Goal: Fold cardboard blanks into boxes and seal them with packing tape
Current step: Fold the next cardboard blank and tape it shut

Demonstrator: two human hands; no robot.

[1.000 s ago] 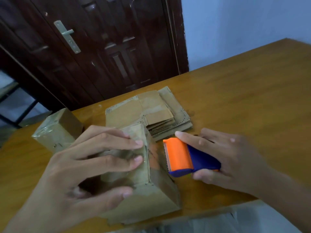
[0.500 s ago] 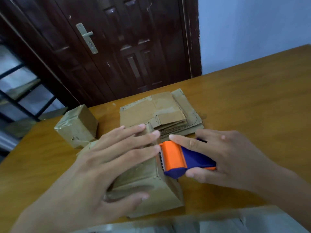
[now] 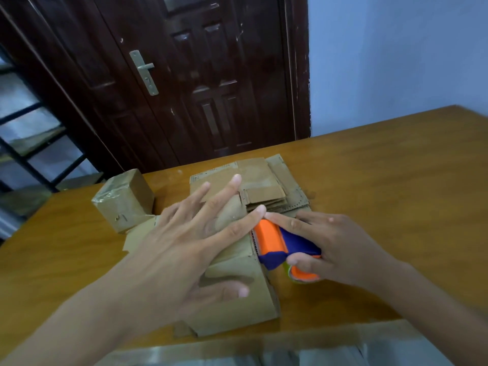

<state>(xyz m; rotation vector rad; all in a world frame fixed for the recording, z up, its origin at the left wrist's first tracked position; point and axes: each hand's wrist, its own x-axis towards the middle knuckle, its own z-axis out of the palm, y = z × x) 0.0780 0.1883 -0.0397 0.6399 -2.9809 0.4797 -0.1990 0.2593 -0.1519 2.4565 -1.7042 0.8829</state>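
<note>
Lower centre of frame: left hand (image 3: 184, 249) flat, fingers straight and spread, pressing top of half-made box (image 3: 237, 294). Right beside it, right hand (image 3: 335, 249) wrapped round orange-blue tape dispenser (image 3: 280, 247), toothed edge touching box's right edge, so guessing tape run goes leftward across top, under left fingers. Further back: flat blanks stack (image 3: 277, 186); taped box (image 3: 124, 199) upper left.
</note>
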